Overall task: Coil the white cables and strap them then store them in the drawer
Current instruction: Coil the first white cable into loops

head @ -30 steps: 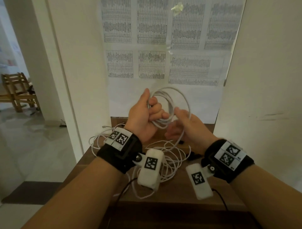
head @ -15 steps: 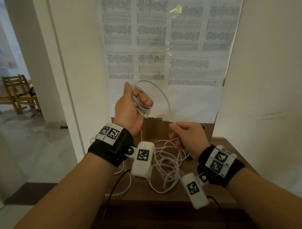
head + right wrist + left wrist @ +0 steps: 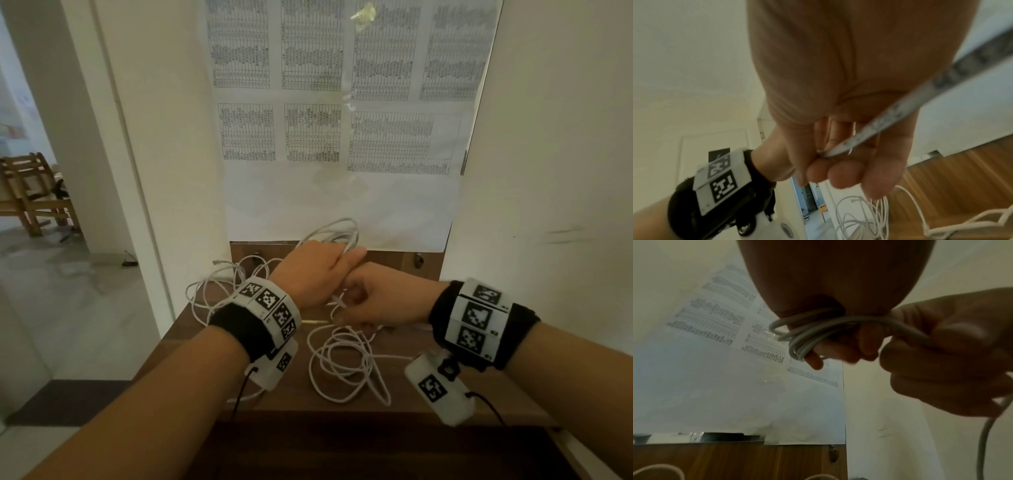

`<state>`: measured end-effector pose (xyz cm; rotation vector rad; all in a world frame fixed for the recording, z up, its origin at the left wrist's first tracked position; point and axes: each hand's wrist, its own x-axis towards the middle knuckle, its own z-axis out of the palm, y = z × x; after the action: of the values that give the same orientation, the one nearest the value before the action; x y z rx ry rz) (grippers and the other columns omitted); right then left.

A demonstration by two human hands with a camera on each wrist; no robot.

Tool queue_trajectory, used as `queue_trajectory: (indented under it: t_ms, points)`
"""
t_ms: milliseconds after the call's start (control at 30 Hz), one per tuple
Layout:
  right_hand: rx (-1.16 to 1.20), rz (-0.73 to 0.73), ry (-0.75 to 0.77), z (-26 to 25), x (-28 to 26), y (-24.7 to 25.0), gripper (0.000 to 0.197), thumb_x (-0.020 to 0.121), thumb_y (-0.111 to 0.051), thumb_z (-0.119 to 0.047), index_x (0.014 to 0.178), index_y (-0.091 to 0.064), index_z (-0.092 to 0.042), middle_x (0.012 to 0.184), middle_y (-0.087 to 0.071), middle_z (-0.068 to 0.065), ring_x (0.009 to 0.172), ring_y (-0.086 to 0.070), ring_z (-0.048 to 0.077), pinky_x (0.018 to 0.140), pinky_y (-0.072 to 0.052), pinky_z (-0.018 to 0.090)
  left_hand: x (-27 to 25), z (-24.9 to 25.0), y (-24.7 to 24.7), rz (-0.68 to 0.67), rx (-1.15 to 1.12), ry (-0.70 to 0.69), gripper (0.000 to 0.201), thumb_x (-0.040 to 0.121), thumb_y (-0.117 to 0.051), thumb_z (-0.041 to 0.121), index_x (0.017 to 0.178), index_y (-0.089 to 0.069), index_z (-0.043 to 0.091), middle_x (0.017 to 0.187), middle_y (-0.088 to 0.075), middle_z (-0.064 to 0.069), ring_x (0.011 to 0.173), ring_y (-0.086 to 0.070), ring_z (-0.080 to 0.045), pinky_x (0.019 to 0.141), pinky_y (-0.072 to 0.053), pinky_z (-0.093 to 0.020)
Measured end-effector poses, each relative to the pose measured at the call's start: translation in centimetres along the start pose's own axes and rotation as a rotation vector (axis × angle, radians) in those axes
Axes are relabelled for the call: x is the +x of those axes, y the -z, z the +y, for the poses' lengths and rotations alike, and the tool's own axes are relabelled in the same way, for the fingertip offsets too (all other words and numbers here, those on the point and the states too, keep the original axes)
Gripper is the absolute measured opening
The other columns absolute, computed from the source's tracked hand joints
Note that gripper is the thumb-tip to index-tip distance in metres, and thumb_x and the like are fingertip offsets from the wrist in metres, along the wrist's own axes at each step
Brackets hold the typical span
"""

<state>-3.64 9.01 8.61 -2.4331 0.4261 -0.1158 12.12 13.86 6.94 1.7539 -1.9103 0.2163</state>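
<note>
My left hand (image 3: 337,260) grips a small coil of white cable (image 3: 337,233), whose loops stick up past the knuckles and wrap the fingers (image 3: 813,360) in the left wrist view. Pressed against it, my right hand (image 3: 356,303) is a fist round the strand of cable (image 3: 879,123) that leads off the coil (image 3: 803,335). More white cable lies in loose loops (image 3: 342,363) on the wooden cabinet top (image 3: 394,397) below both hands, with another tangle (image 3: 212,291) at the left edge. The right fingertips are hidden in the head view.
A papered wall (image 3: 342,192) rises right behind the cabinet, with a white wall (image 3: 548,171) close on the right. Left of the cabinet the floor (image 3: 85,308) drops away towards a wooden chair (image 3: 30,192). A dark wooden front (image 3: 342,452) sits below the top.
Both hands have come down from in front of the wall to just above the cabinet top. The right hand has closed up against the left, drawing the strand to the coil.
</note>
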Motion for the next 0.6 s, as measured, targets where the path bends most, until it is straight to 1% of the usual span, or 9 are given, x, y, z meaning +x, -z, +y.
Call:
queue_trajectory:
  t_ms: [100, 167, 233, 300, 367, 400, 433, 500, 600]
  points:
    - [-0.061, 0.078, 0.039, 0.1, -0.4, 1.0, 0.002, 0.09, -0.074, -0.023, 0.09, -0.074, -0.024, 0.061, -0.068, -0.01, 0.053, -0.06, 0.003, 0.057, -0.05, 0.019, -0.1, 0.1, 0.8, 0.027, -0.082, -0.032, 0.053, 0.105, -0.036, 0.042, 0.06, -0.05, 0.019, 0.056, -0.046, 0.008, 0.054, -0.048, 0.0, 0.059, -0.03, -0.022]
    - [-0.107, 0.252, 0.04, 0.8, -0.5, 2.2, 0.005, 0.087, -0.077, -0.029, 0.086, -0.076, -0.024, 0.068, -0.072, -0.006, 0.059, -0.064, 0.005, 0.064, -0.055, 0.026, -0.2, -0.5, 1.1, 0.007, -0.221, 0.039, 0.055, 0.105, -0.036, 0.042, 0.062, -0.057, 0.014, 0.053, -0.048, 0.006, 0.048, -0.047, -0.002, 0.06, -0.032, -0.027]
    - [-0.135, 0.481, 0.071, 1.8, -0.5, 3.1, 0.014, 0.081, -0.079, -0.038, 0.087, -0.075, -0.026, 0.08, -0.071, -0.006, 0.067, -0.063, 0.004, 0.067, -0.052, 0.027, -0.4, -0.6, 1.4, -0.033, -0.402, 0.133, 0.063, 0.106, -0.034, 0.042, 0.062, -0.059, 0.005, 0.046, -0.049, 0.004, 0.04, -0.042, -0.004, 0.059, -0.037, -0.029]
    - [-0.151, 0.637, 0.123, 2.6, -0.3, 3.3, 0.031, 0.079, -0.076, -0.049, 0.101, -0.069, -0.029, 0.106, -0.062, -0.009, 0.086, -0.062, 0.002, 0.074, -0.051, 0.02, -0.6, -0.3, 1.5, -0.098, -0.704, 0.196, 0.066, 0.106, -0.032, 0.043, 0.056, -0.051, 0.006, 0.039, -0.041, 0.004, 0.035, -0.037, -0.012, 0.055, -0.036, -0.029]
    - [-0.086, 0.615, 0.148, 2.8, 0.0, 2.8, 0.05, 0.084, -0.064, -0.056, 0.127, -0.059, -0.031, 0.128, -0.052, -0.009, 0.11, -0.058, 0.003, 0.085, -0.051, 0.017, -0.6, 0.3, 1.6, -0.193, -1.153, 0.257, 0.059, 0.105, -0.031, 0.046, 0.057, -0.042, 0.013, 0.037, -0.031, 0.002, 0.031, -0.025, -0.014, 0.053, -0.033, -0.032]
    - [-0.015, 0.586, 0.152, 2.6, 0.2, 2.4, 0.055, 0.087, -0.058, -0.057, 0.134, -0.055, -0.029, 0.131, -0.054, -0.009, 0.114, -0.057, 0.004, 0.09, -0.05, 0.019, -0.5, 0.7, 1.8, -0.219, -1.34, 0.285, 0.057, 0.104, -0.03, 0.047, 0.058, -0.04, 0.014, 0.036, -0.028, 0.003, 0.03, -0.023, -0.013, 0.053, -0.036, -0.031]
    - [0.071, 0.58, 0.167, 2.5, 0.5, 1.9, 0.055, 0.088, -0.054, -0.057, 0.133, -0.055, -0.025, 0.127, -0.06, -0.008, 0.112, -0.06, 0.003, 0.091, -0.051, 0.021, -0.4, 1.0, 2.0, -0.229, -1.48, 0.303, 0.057, 0.103, -0.031, 0.048, 0.058, -0.039, 0.015, 0.035, -0.027, 0.004, 0.029, -0.022, -0.011, 0.053, -0.039, -0.03]
    - [0.237, 0.671, 0.18, 2.1, 1.0, 1.4, 0.047, 0.089, -0.055, -0.054, 0.117, -0.062, -0.017, 0.104, -0.07, -0.004, 0.091, -0.066, 0.005, 0.081, -0.054, 0.025, -0.1, 1.7, 2.3, -0.253, -1.695, 0.302, 0.056, 0.099, -0.034, 0.05, 0.056, -0.042, 0.015, 0.033, -0.026, 0.005, 0.027, -0.023, -0.01, 0.054, -0.042, -0.027]
    - [0.405, 0.812, 0.176, 1.3, 1.7, 1.2, 0.033, 0.096, -0.061, -0.04, 0.097, -0.061, -0.008, 0.075, -0.065, 0.003, 0.065, -0.063, 0.016, 0.063, -0.054, 0.035, 0.0, 2.6, 2.5, -0.221, -1.855, 0.311, 0.057, 0.097, -0.035, 0.053, 0.057, -0.047, 0.015, 0.033, -0.027, 0.005, 0.028, -0.024, -0.009, 0.057, -0.041, -0.028]
